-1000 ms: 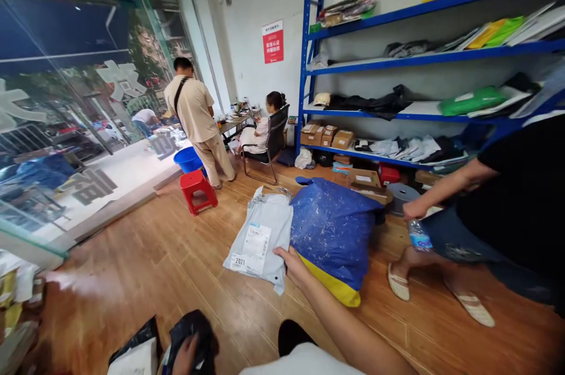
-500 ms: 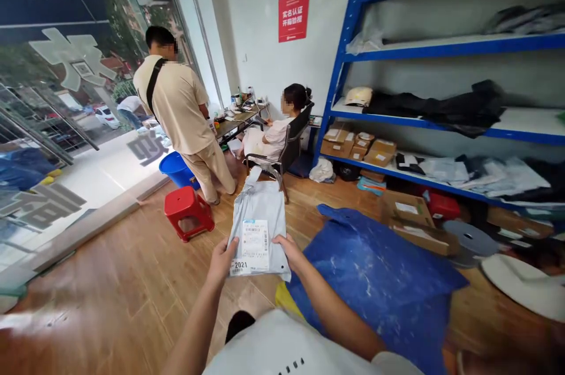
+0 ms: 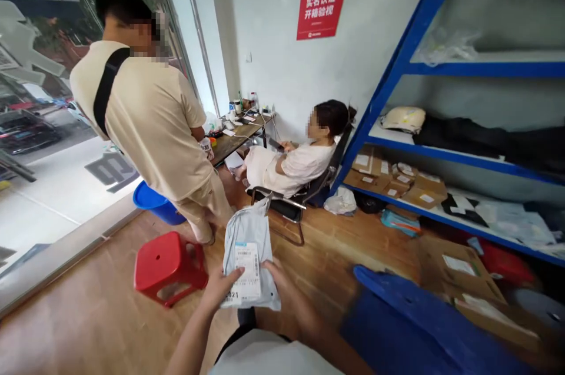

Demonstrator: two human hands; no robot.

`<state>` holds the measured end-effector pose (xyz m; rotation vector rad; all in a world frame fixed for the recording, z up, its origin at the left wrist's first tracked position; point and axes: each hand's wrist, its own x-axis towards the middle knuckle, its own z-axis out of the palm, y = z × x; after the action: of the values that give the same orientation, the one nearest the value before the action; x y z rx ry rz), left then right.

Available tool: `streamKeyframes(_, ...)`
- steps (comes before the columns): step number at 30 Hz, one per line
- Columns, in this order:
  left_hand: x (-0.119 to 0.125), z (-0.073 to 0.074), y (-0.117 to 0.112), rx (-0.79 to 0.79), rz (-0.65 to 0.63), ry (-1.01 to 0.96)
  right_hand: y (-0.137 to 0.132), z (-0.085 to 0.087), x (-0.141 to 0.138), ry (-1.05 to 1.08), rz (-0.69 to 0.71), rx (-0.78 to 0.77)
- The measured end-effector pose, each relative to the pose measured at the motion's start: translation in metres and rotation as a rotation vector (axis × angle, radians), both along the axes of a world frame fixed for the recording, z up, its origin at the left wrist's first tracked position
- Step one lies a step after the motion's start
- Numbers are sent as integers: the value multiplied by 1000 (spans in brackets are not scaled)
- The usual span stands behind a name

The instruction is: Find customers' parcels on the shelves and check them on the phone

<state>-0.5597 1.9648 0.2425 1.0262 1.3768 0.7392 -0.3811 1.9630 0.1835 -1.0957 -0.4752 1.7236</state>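
A pale grey plastic mailing bag (image 3: 248, 228) is held out in front of my body, its far end bunched up. On its upper side is a white shipping label (image 3: 247, 269) with print and a barcode, and "021" shows near the bottom edge. My left hand (image 3: 223, 284) grips the bag's left edge, thumb lying over the label. The opposite edge is held by my right hand (image 3: 280, 284), its thumb on top near the label's right side. The other fingers of both hands are hidden beneath the bag.
A red stool (image 3: 170, 266) and a blue bucket (image 3: 161, 204) stand to the left beside a standing person (image 3: 150, 122). Ahead, another person (image 3: 295, 166) sits in a chair by a desk (image 3: 236, 139). Blue shelving (image 3: 441, 157), cartons (image 3: 463, 269) and a blue sheet (image 3: 424, 316) are on the right.
The view has moved forward, nearer the two people and the stool. Both hands still hold the mailing bag, which is tilted slightly more. The blue sheet has slid toward the lower right.
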Motion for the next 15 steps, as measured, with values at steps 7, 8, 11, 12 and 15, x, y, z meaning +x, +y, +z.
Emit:
streamKeyframes(7,-1,12,151,91,-281,239,142,-22,8,-189,19,-124)
streamKeyframes(8,0,16,171,142,-309,286,159,-28,13,-205,35,-146)
streamKeyframes(11,1,28,230,318,-359,408,210,-46,28,-231,105,-193)
streamKeyframes(12,2,31,247,365,-354,430,229,-52,32,-238,133,-203)
streamKeyframes(15,2,29,291,395,-286,454,293,-61,39,-251,250,-175)
